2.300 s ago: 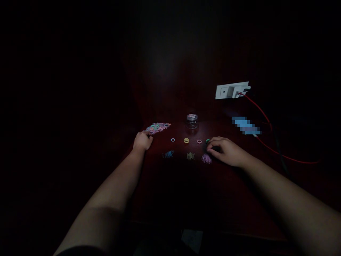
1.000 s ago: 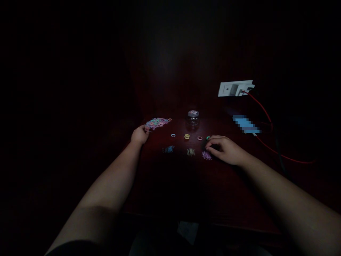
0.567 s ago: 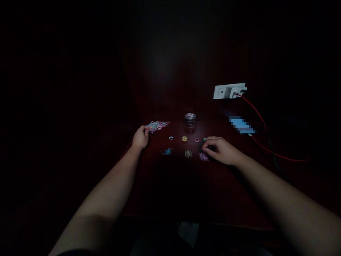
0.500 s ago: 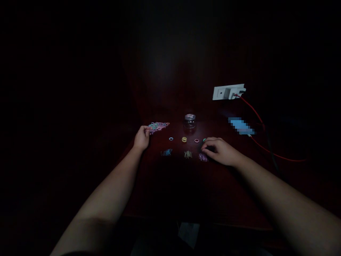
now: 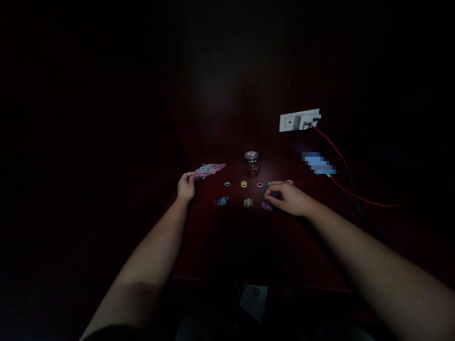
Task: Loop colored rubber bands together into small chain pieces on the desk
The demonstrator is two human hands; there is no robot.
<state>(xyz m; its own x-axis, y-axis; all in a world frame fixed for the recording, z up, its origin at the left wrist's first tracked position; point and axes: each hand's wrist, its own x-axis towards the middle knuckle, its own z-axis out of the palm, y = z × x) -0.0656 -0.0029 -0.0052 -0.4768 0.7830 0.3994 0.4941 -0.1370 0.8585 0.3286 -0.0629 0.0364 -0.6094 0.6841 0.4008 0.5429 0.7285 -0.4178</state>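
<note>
My left hand (image 5: 186,186) is at the near left edge of a mixed pile of small coloured elastic bands (image 5: 209,170). Its thumb and fingers are pinched; anything between them is too small to make out. Above a small purple heap of bands (image 5: 267,206), my right hand (image 5: 287,198) has its fingers curled toward the thumb, and what they hold, if anything, is hidden. To its left lie a pale yellow heap (image 5: 248,202) and a blue heap (image 5: 222,201). Behind these run a blue ring (image 5: 227,184), yellow rings (image 5: 243,184), a pink ring (image 5: 259,185) and a partly covered green ring (image 5: 269,183).
A clear lidded jar (image 5: 251,161) stands behind the rings. An orange-pink ring (image 5: 290,182) lies just beyond my right hand. Farther right are a blurred-out phone (image 5: 318,163), a red cable (image 5: 362,198) and a wall socket (image 5: 290,122) with a charger. The surroundings are very dark.
The view has shifted slightly. My left fingers have drawn back a little from the pile. My right fingertips have come closer together, and the orange-pink ring behind that hand shows more clearly.
</note>
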